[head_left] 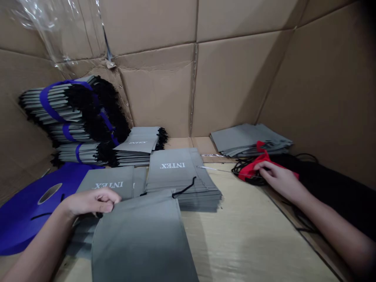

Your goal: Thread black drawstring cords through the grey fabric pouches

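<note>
My left hand (92, 201) is closed on the top corner of a grey fabric drawstring pouch (141, 239), which hangs toward me. A short black cord (185, 188) sticks out of the pouch's upper right corner. My right hand (277, 178) pinches a thin metal threading needle (219, 169) beside a red cloth (252, 166). The needle points left, its tip over a stack of grey pouches (173, 164) printed INTEX. Whether the red cloth is also gripped, I cannot tell. Another printed stack (111, 180) lies partly behind my left hand.
Bundled pouches with black cords (61, 102), tied in blue strips, rise at the left above a blue ribbon roll (26, 211). Further stacks lie at the back middle (138, 143) and back right (249, 139). Black cords (331, 184) lie right. Cardboard walls (155, 86) enclose the table.
</note>
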`<move>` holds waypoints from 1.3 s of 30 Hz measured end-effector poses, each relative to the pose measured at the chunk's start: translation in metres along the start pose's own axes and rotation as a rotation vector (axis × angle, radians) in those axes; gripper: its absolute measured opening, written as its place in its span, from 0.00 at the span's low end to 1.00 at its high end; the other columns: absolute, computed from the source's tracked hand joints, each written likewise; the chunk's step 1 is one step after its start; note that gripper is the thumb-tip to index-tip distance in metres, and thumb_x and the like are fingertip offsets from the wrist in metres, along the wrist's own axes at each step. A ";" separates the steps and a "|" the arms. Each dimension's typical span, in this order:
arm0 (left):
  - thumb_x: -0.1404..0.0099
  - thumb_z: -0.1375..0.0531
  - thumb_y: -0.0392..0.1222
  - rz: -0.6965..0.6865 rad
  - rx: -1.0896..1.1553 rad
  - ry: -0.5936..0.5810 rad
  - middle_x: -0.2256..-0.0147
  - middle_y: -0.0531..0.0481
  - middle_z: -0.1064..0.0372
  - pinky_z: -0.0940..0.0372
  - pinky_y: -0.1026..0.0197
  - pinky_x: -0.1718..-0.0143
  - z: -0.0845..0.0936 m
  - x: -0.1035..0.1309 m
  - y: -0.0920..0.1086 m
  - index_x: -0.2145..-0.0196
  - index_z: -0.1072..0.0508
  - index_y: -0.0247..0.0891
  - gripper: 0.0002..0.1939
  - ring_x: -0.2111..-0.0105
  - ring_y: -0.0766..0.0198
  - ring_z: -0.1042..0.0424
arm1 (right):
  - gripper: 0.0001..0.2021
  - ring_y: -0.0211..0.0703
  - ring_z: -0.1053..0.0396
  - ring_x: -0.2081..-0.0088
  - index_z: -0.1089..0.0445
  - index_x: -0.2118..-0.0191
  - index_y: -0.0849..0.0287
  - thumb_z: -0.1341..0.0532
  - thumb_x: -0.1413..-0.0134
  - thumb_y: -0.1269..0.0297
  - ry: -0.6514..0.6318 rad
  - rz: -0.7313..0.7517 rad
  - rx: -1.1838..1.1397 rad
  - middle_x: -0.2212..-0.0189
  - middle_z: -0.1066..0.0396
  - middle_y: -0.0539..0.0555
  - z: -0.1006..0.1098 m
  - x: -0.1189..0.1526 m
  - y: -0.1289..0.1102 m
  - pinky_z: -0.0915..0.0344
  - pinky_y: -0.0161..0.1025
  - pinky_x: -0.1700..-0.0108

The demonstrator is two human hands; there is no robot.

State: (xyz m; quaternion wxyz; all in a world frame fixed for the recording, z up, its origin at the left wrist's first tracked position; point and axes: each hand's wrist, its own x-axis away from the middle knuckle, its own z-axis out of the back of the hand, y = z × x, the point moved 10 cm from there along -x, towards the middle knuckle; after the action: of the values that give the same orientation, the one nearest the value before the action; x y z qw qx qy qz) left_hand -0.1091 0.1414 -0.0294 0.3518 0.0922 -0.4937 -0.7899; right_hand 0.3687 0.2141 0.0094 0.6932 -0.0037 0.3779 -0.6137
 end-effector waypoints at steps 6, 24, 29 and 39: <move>0.46 0.46 0.68 0.026 0.128 -0.054 0.80 0.57 0.50 0.56 0.69 0.79 -0.013 -0.008 -0.006 0.78 0.38 0.33 0.30 0.79 0.72 0.51 | 0.06 0.52 0.32 0.72 0.33 0.70 0.58 0.44 0.47 0.63 0.001 0.097 0.310 0.71 0.29 0.61 0.010 0.010 -0.047 0.44 0.40 0.75; 0.52 0.40 0.67 -0.023 0.287 -0.143 0.84 0.54 0.45 0.55 0.69 0.84 -0.037 -0.023 -0.005 0.81 0.35 0.33 0.30 0.83 0.72 0.48 | 0.07 0.38 0.28 0.65 0.29 0.66 0.59 0.44 0.43 0.73 0.193 0.985 -0.530 0.67 0.25 0.53 0.022 0.104 -0.310 0.32 0.41 0.54; 0.52 0.40 0.67 -0.015 0.310 -0.155 0.84 0.54 0.44 0.54 0.69 0.84 -0.040 -0.024 -0.002 0.80 0.33 0.33 0.29 0.83 0.71 0.48 | 0.05 0.38 0.26 0.64 0.27 0.66 0.57 0.38 0.49 0.73 0.295 0.906 -0.451 0.66 0.24 0.51 0.025 0.106 -0.305 0.33 0.43 0.51; 0.50 0.40 0.66 -0.015 0.287 -0.198 0.82 0.55 0.43 0.54 0.70 0.85 -0.044 -0.024 -0.006 0.76 0.30 0.32 0.28 0.83 0.72 0.48 | 0.08 0.40 0.27 0.67 0.26 0.65 0.58 0.35 0.53 0.74 0.340 0.830 -0.494 0.68 0.23 0.51 0.027 0.104 -0.302 0.32 0.44 0.56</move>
State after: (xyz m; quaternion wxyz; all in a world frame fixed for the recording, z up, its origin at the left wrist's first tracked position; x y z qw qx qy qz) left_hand -0.0725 0.1268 -0.0615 0.2790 0.0670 -0.6331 -0.7190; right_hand 0.1226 0.0385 0.1161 0.7857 0.0828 0.5887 -0.1712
